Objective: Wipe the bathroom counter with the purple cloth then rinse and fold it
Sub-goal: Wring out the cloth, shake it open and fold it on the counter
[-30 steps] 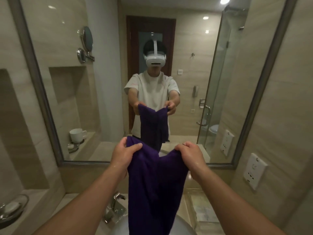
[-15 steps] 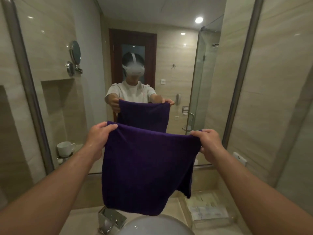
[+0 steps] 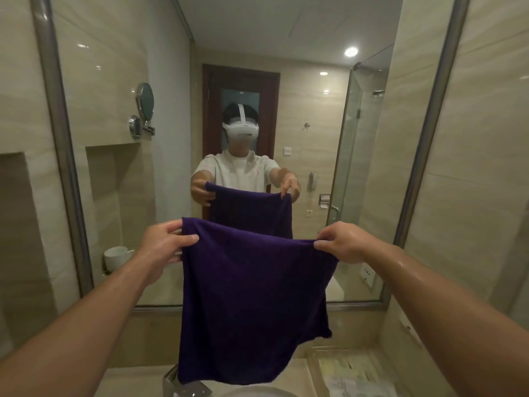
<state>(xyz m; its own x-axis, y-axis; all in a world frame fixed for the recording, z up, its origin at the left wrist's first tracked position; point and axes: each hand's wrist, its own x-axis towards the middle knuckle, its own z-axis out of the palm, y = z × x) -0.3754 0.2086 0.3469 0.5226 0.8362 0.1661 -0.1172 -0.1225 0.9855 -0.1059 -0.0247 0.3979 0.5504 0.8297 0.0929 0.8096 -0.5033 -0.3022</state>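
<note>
The purple cloth (image 3: 252, 299) hangs spread out in the air in front of the mirror, above the sink. My left hand (image 3: 164, 247) pinches its upper left corner. My right hand (image 3: 342, 243) pinches its upper right corner. The cloth's top edge is stretched between the two hands and its lower edge hangs just above the faucet (image 3: 183, 386). The beige counter (image 3: 134, 379) shows at the bottom, partly hidden by the cloth and my arms.
The wall mirror (image 3: 315, 138) reflects a person holding the cloth. A white sink rim (image 3: 257, 392) sits at the bottom middle. A clear tray (image 3: 355, 373) with packets lies on the counter at the right. A wall socket (image 3: 409, 328) is on the right wall.
The cloth went from bunched between close hands to spread flat. My hands moved apart and rose, and the view tilted upward.
</note>
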